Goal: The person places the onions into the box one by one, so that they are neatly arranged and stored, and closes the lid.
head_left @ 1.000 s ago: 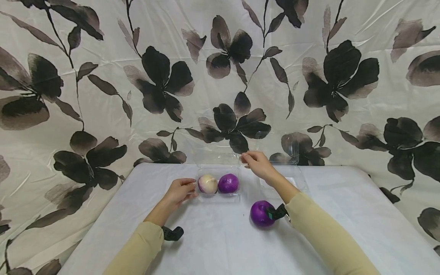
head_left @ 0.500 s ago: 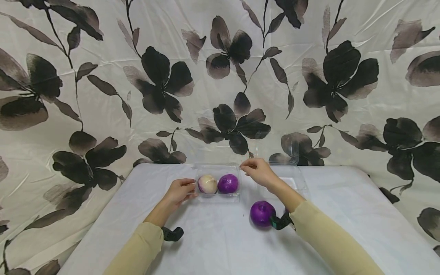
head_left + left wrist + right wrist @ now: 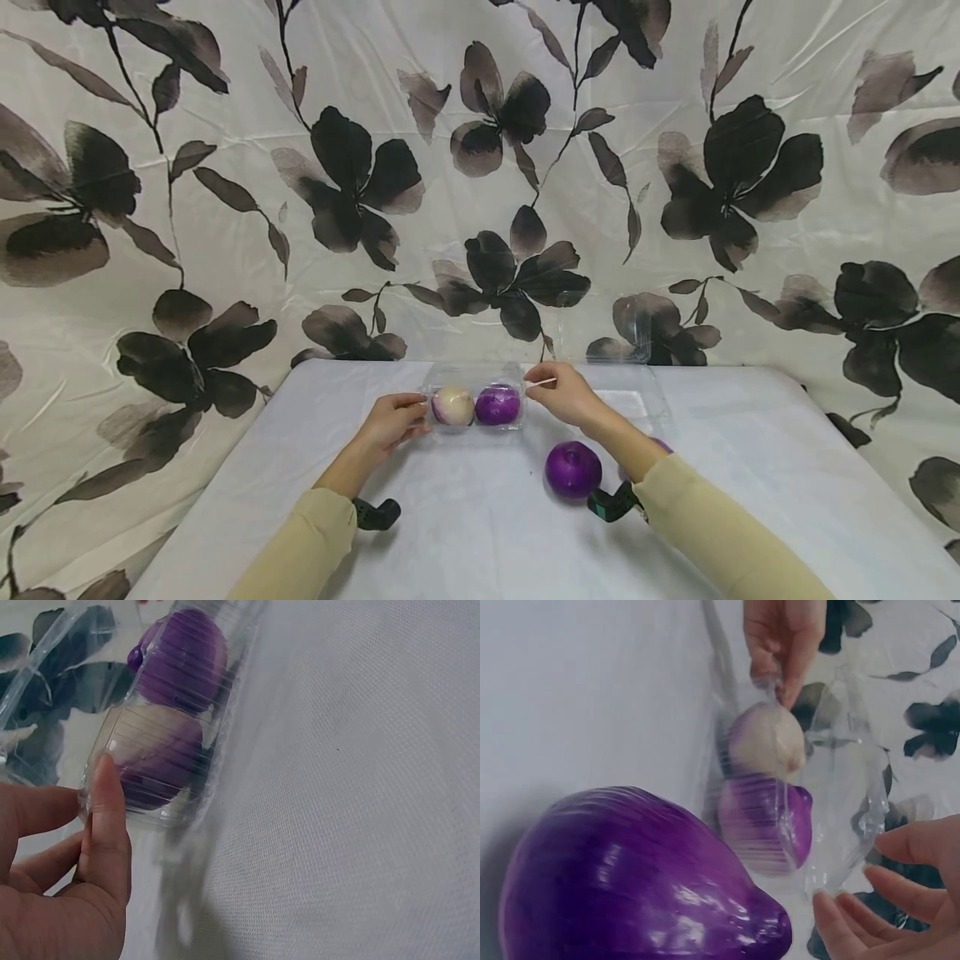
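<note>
A clear plastic clamshell box (image 3: 472, 436) holds a cream-and-purple onion (image 3: 453, 406) and a purple onion (image 3: 498, 405). Its hinged lid (image 3: 840, 802) is tilted above them, partly lowered. At the box's left end, my left hand (image 3: 390, 421) pinches the rim between thumb and finger; the left wrist view shows these fingers (image 3: 105, 802) close up. My right hand (image 3: 566, 396) is at the lid's right side, its fingers (image 3: 911, 844) spread and fairly straight, fingertips touching or very near the lid edge. Nearer me, a loose purple onion (image 3: 573, 471) lies below the right wrist.
Right of the box stands another clear clamshell box (image 3: 660, 404), its lid (image 3: 637, 329) upright, partly behind my right arm. One more purple thing (image 3: 662, 445) shows beside my right forearm, mostly hidden. A white cloth (image 3: 465, 533) covers the table; a floral sheet (image 3: 495, 125) hangs behind.
The left box's lid has come down from upright to a slant over the onions. My right hand has moved lower with it. My left hand has stayed at the box's left end.
</note>
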A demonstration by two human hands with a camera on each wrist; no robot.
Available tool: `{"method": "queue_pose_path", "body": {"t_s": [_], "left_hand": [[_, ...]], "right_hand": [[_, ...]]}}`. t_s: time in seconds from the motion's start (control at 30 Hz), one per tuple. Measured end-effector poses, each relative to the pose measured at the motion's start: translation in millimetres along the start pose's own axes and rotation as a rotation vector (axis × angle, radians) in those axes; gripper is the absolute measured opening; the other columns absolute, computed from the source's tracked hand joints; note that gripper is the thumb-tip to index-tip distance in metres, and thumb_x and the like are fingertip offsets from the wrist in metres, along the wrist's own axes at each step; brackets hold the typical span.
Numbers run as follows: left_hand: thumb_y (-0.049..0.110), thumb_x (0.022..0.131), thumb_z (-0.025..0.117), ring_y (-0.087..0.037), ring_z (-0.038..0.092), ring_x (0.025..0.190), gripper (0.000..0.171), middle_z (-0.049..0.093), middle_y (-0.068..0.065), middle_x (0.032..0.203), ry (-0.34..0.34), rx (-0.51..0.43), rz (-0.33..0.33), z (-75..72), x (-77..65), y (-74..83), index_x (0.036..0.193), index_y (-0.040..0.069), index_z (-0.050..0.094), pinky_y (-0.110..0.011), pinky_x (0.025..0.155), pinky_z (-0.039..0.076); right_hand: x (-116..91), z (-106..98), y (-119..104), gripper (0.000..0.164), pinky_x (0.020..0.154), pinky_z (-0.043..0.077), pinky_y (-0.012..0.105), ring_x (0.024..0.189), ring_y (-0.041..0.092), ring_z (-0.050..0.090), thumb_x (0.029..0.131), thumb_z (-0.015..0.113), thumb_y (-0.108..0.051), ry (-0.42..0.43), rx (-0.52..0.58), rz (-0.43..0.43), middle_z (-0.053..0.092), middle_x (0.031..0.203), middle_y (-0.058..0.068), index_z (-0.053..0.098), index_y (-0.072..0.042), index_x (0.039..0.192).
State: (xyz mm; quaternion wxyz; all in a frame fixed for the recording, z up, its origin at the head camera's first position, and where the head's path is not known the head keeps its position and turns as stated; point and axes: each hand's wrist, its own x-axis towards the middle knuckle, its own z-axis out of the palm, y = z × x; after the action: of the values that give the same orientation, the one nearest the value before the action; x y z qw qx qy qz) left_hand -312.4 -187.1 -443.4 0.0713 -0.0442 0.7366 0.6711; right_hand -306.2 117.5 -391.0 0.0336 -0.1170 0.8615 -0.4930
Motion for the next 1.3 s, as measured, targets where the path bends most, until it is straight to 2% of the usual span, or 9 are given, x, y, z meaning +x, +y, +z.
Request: {"method": "queue_pose_path", "body": {"t_s": [0.17, 0.47, 0.67, 0.8, 0.97, 1.17, 1.3], "left_hand": [[0.003, 0.105, 0.052, -0.021, 0.059, 0.096, 0.038, 0.057, -0.019, 0.114, 0.012, -0.010, -0.005, 0.0, -2.6, -2.7, 0.138, -0.015, 0.049, -0.029, 0.081, 0.063], [0.016, 0.112, 0.040, -0.018, 0.061, 0.089, 0.039, 0.056, -0.019, 0.113, -0.030, 0.003, -0.040, -6.6, -10.5, -5.1, 0.137, -0.013, 0.049, -0.033, 0.082, 0.063], [0.028, 0.111, 0.047, -0.022, 0.064, 0.092, 0.047, 0.056, -0.021, 0.119, -0.075, 0.057, -0.025, -8.9, -17.3, 2.3, 0.139, -0.010, 0.047, -0.034, 0.081, 0.063], [0.025, 0.109, 0.053, -0.027, 0.064, 0.100, 0.049, 0.054, -0.024, 0.128, -0.116, 0.095, -0.017, -9.6, -21.6, 4.1, 0.143, -0.009, 0.044, -0.036, 0.084, 0.063], [0.020, 0.108, 0.052, -0.028, 0.063, 0.102, 0.047, 0.053, -0.026, 0.131, -0.135, 0.084, -0.010, -10.6, -21.5, 2.5, 0.145, -0.009, 0.043, -0.036, 0.084, 0.063], [0.014, 0.106, 0.054, -0.026, 0.065, 0.097, 0.048, 0.054, -0.025, 0.126, -0.133, 0.043, -0.008, -10.1, -21.7, 2.1, 0.146, -0.010, 0.041, -0.034, 0.082, 0.063], [0.011, 0.104, 0.055, -0.022, 0.064, 0.092, 0.049, 0.056, -0.025, 0.124, -0.129, 0.032, -0.007, -9.8, -21.9, 0.9, 0.147, -0.010, 0.039, -0.034, 0.080, 0.063]], "right_hand": [[-2, 7, 6, 0.040, 0.097, 0.056, 0.049, 0.121, 0.039, 0.060, 0.096, 0.066, -0.010, -0.007, -0.049, 0.005, 0.059, 0.135, 0.023, 0.057, 0.002, 0.133], [-5, 9, 12, 0.048, 0.097, 0.056, 0.050, 0.122, 0.041, 0.060, 0.095, 0.067, -0.012, -0.019, -0.114, 0.044, 0.061, 0.131, 0.023, 0.053, 0.006, 0.138], [-2, 9, 10, 0.049, 0.093, 0.057, 0.046, 0.113, 0.035, 0.063, 0.095, 0.067, -0.012, -0.023, -0.139, 0.035, 0.065, 0.121, 0.020, 0.053, 0.008, 0.137], [-3, 9, 11, 0.050, 0.085, 0.058, 0.041, 0.101, 0.029, 0.065, 0.093, 0.067, -0.012, -0.029, -0.131, 0.030, 0.068, 0.113, 0.018, 0.053, 0.010, 0.136], [-3, 11, 11, 0.053, 0.083, 0.058, 0.041, 0.092, 0.025, 0.069, 0.092, 0.067, -0.011, -0.045, -0.117, 0.047, 0.070, 0.108, 0.016, 0.050, 0.012, 0.137], [-3, 15, 11, 0.053, 0.087, 0.061, 0.043, 0.088, 0.029, 0.074, 0.094, 0.064, -0.007, -0.090, -0.065, 0.040, 0.072, 0.103, 0.019, 0.047, 0.018, 0.137], [-3, 16, 11, 0.051, 0.083, 0.062, 0.040, 0.085, 0.031, 0.074, 0.093, 0.063, -0.005, -0.108, -0.051, 0.036, 0.073, 0.098, 0.019, 0.048, 0.020, 0.135]]}}
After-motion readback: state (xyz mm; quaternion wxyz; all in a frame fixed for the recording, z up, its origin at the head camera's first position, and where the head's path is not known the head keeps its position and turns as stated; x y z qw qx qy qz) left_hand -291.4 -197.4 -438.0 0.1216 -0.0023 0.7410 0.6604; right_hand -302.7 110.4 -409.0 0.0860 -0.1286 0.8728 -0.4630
